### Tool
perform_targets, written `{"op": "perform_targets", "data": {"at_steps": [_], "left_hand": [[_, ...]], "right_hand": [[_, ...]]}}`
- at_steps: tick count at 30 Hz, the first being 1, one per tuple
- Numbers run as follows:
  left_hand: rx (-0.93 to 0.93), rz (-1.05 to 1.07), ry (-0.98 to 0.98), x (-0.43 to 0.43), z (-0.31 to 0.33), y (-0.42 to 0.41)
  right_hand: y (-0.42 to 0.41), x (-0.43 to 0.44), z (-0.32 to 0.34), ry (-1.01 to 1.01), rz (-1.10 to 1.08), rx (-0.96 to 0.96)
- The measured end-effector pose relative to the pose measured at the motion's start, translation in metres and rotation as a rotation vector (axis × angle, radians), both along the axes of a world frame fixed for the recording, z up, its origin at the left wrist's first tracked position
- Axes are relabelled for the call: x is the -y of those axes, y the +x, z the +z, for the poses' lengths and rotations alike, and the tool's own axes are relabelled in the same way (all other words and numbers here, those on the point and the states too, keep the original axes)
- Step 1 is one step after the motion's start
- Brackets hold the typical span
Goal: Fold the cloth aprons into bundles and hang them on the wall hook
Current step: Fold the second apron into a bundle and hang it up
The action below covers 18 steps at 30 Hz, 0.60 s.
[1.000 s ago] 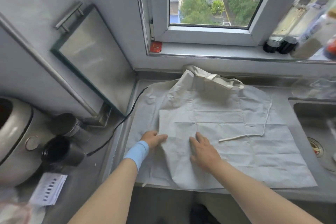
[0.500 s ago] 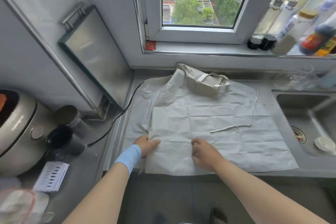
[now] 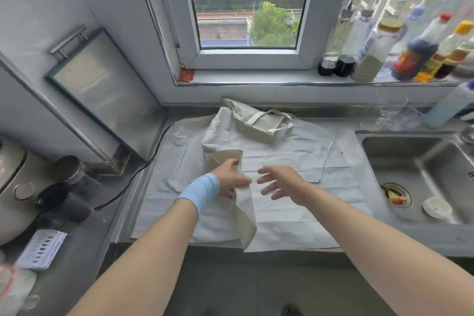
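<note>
A cream cloth apron [image 3: 279, 151] lies spread on the steel counter, over a larger pale cloth [image 3: 169, 187]. Its neck strap [image 3: 266, 120] is bunched at the far edge and a tie string [image 3: 325, 156] trails on the right. My left hand [image 3: 228, 181], with a blue band on the wrist, grips the apron's left edge and holds it lifted, so a flap [image 3: 246, 218] hangs toward the counter's front. My right hand [image 3: 279, 182] hovers just right of it with fingers spread, holding nothing. No wall hook is in view.
A sink [image 3: 420, 177] with a small white dish [image 3: 436, 206] lies to the right. Sauce bottles [image 3: 415, 54] line the windowsill. A glass [image 3: 389, 113] stands behind the sink. At left are a rice cooker [image 3: 12, 187], dark cups [image 3: 61, 200], a cable [image 3: 138, 172] and a leaning metal board [image 3: 102, 95].
Both hands were pressed flat on the apron's near left part. Now the left hand has lifted that edge up and the right hand has come off the cloth with fingers spread.
</note>
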<state>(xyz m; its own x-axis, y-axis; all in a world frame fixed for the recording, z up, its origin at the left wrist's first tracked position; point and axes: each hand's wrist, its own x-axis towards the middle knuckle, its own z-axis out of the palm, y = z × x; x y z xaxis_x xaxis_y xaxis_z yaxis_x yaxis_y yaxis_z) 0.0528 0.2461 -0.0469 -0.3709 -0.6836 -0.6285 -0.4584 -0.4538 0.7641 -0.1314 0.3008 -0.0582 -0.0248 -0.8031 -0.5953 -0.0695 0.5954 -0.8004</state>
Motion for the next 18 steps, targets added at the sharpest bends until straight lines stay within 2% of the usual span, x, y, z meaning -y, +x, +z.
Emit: {"op": "perform_targets", "data": {"at_steps": [1, 3, 7, 10, 12, 14, 16, 18], "left_hand": [[0.001, -0.048, -0.017, -0.005, 0.003, -0.019], [-0.002, -0.177, 0.006, -0.018, 0.006, -0.054], [0.036, -0.425, 0.204, -0.042, -0.011, -0.087], [0.098, -0.315, 0.106, -0.045, -0.029, -0.088], [0.237, -0.198, -0.028, -0.041, -0.039, -0.083], [0.397, -0.177, -0.114, -0.037, -0.042, -0.078], [0.466, -0.163, -0.129, -0.034, -0.042, -0.078], [0.443, -0.111, -0.098, -0.03, -0.039, -0.083]], "right_hand": [[-0.009, 0.001, 0.008, 0.043, 0.023, 0.028], [-0.028, -0.001, 0.011, 0.083, 0.042, -0.036], [-0.059, -0.015, -0.016, 0.12, 0.079, -0.393], [-0.084, -0.031, -0.044, 0.171, 0.166, -0.602], [-0.098, -0.04, -0.061, 0.205, 0.31, -0.76], [-0.105, -0.045, -0.068, 0.223, 0.428, -0.898], [-0.108, -0.042, -0.067, 0.151, 0.423, -0.963], [-0.107, -0.034, -0.057, 0.013, 0.366, -0.95]]}}
